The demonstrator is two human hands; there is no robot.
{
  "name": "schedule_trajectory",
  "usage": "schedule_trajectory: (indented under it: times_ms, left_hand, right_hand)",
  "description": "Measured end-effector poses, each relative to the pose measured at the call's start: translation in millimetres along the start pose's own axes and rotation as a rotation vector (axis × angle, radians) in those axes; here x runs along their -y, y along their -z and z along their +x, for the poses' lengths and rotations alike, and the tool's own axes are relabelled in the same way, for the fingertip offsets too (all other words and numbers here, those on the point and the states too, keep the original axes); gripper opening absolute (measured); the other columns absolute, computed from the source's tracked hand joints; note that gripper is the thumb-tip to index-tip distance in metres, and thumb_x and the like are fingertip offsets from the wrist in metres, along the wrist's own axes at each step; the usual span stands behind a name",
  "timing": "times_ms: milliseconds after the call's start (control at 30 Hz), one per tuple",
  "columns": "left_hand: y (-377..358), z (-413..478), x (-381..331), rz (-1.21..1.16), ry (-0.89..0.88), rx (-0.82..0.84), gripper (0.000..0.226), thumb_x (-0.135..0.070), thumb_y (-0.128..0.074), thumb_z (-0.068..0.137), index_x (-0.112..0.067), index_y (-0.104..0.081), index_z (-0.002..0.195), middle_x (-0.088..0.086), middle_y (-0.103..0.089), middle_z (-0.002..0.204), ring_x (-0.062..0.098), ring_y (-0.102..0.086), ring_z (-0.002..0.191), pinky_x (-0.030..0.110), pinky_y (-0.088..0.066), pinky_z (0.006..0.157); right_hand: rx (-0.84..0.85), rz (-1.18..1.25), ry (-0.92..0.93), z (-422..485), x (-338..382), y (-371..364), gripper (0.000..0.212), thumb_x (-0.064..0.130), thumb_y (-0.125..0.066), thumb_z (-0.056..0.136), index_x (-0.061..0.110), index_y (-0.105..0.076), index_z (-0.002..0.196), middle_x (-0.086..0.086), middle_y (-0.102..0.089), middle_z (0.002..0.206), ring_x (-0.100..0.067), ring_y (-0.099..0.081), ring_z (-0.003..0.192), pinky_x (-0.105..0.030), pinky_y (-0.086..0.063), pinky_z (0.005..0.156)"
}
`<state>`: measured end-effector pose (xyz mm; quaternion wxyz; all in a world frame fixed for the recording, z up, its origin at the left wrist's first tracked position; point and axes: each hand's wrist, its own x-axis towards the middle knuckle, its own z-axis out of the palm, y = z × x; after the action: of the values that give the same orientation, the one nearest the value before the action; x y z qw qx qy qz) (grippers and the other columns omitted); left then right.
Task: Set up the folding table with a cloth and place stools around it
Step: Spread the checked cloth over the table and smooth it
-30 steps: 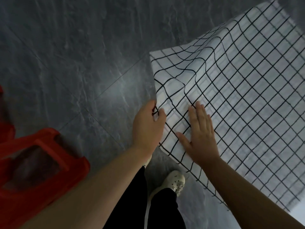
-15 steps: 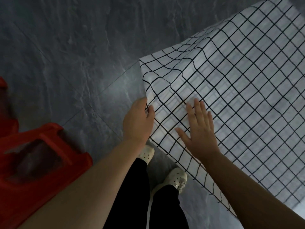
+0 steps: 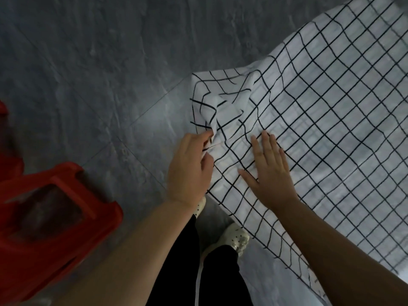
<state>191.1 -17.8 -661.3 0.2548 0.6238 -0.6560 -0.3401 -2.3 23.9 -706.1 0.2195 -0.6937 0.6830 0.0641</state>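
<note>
A white cloth [image 3: 326,133] with a black grid pattern covers the right half of the view, draped over the table, which is hidden under it. My left hand [image 3: 189,171] pinches the cloth's near-left edge, and the fabric bunches into folds just above my fingers. Flat on the cloth beside it lies my right hand [image 3: 270,171], fingers spread and palm down. A red plastic stool [image 3: 50,219] stands on the floor at the lower left, apart from both hands.
The floor [image 3: 99,69] is dark grey stone tile with a diagonal seam. My legs in black trousers and pale perforated shoes [image 3: 235,238] stand just below the cloth's hanging edge. A sliver of another red object [image 3: 3,107] shows at the far left edge.
My left hand has gathered the cloth's edge, so the corner that lay smooth is now crumpled into folds. My right hand stays flat in about the same spot.
</note>
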Motion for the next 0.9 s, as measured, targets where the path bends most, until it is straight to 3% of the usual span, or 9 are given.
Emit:
schedule_trajectory:
  times_ms: [167,267,333,400,500,633,733,800,900]
  left_hand:
    - [20,0,5,0.000,0.064,-0.143,0.038,0.003,-0.054,0.087,-0.006,-0.055,0.124,-0.003,-0.043,0.103,-0.007,-0.047,0.082,0.002,-0.041,0.070]
    - [25,3,21,0.023,0.115,-0.140,0.040,-0.004,-0.054,0.091,-0.012,-0.051,0.130,-0.005,-0.043,0.111,-0.007,-0.045,0.092,-0.003,-0.038,0.079]
    - [17,2,40,-0.098,0.237,-0.063,0.044,-0.017,-0.057,0.091,-0.020,-0.046,0.133,-0.004,-0.046,0.121,0.001,-0.049,0.104,0.007,-0.044,0.087]
    - [6,1,54,-0.404,0.559,-0.026,0.052,-0.035,-0.056,0.089,-0.020,-0.039,0.136,0.009,-0.045,0.132,0.018,-0.052,0.114,0.031,-0.050,0.094]
    - [-10,1,59,-0.534,0.952,-0.032,0.068,-0.049,-0.051,0.089,-0.025,-0.024,0.147,0.004,-0.033,0.149,0.020,-0.043,0.126,0.042,-0.040,0.105]
    - [-21,1,52,-0.248,0.698,0.169,0.068,-0.036,-0.049,0.095,-0.023,-0.013,0.150,0.000,-0.012,0.157,0.016,-0.019,0.141,0.022,-0.017,0.105]
    - [-33,5,51,-0.194,0.555,0.328,0.072,-0.021,-0.053,0.094,-0.021,-0.008,0.151,0.000,-0.006,0.159,0.013,-0.007,0.144,0.021,-0.008,0.107]
    - [-41,14,50,-0.234,0.734,0.352,0.078,-0.016,-0.055,0.092,-0.017,-0.004,0.150,0.005,-0.015,0.156,0.020,-0.020,0.141,0.027,-0.015,0.111]
    - [-47,22,48,-0.461,1.264,0.289,0.061,-0.017,-0.052,0.089,-0.010,-0.024,0.143,0.006,-0.047,0.107,0.022,-0.050,0.094,0.038,-0.040,0.094]
  right_hand:
    - [-0.056,0.051,0.030,0,3,7,0.082,0.058,-0.034,0.092,0.014,0.002,0.151,-0.010,0.005,0.159,-0.023,0.009,0.146,-0.046,-0.005,0.118]
    - [-0.028,0.036,-0.024,3,-3,2,0.084,0.060,-0.032,0.091,0.012,0.002,0.151,-0.010,0.007,0.159,-0.023,0.011,0.146,-0.047,-0.005,0.118]
    - [0.000,-0.019,-0.028,3,-8,-4,0.083,0.062,-0.026,0.091,0.012,0.005,0.150,-0.010,0.009,0.158,-0.024,0.012,0.145,-0.047,-0.005,0.118]
    - [0.005,-0.054,-0.022,4,-11,-9,0.083,0.061,-0.025,0.091,0.013,0.004,0.150,-0.011,0.010,0.158,-0.025,0.012,0.145,-0.047,-0.003,0.118]
    - [-0.001,-0.078,-0.031,5,-12,-11,0.082,0.060,-0.027,0.091,0.012,0.002,0.150,-0.011,0.009,0.158,-0.026,0.010,0.145,-0.045,-0.001,0.118]
    - [-0.013,-0.095,-0.026,6,-13,-12,0.080,0.054,-0.031,0.090,0.011,0.000,0.150,-0.012,0.005,0.158,-0.028,0.006,0.146,-0.046,-0.004,0.117]
    - [-0.015,-0.094,-0.023,6,-15,-11,0.081,0.052,-0.035,0.090,0.012,0.001,0.150,-0.012,0.003,0.158,-0.027,0.004,0.146,-0.045,-0.005,0.117]
    - [-0.019,-0.094,-0.024,6,-16,-11,0.081,0.052,-0.036,0.090,0.013,0.002,0.150,-0.012,0.002,0.158,-0.027,0.004,0.146,-0.045,-0.005,0.117]
    - [-0.026,-0.091,-0.020,5,-17,-11,0.079,0.050,-0.037,0.090,0.014,0.000,0.150,-0.011,0.000,0.158,-0.025,0.004,0.146,-0.044,-0.005,0.117]
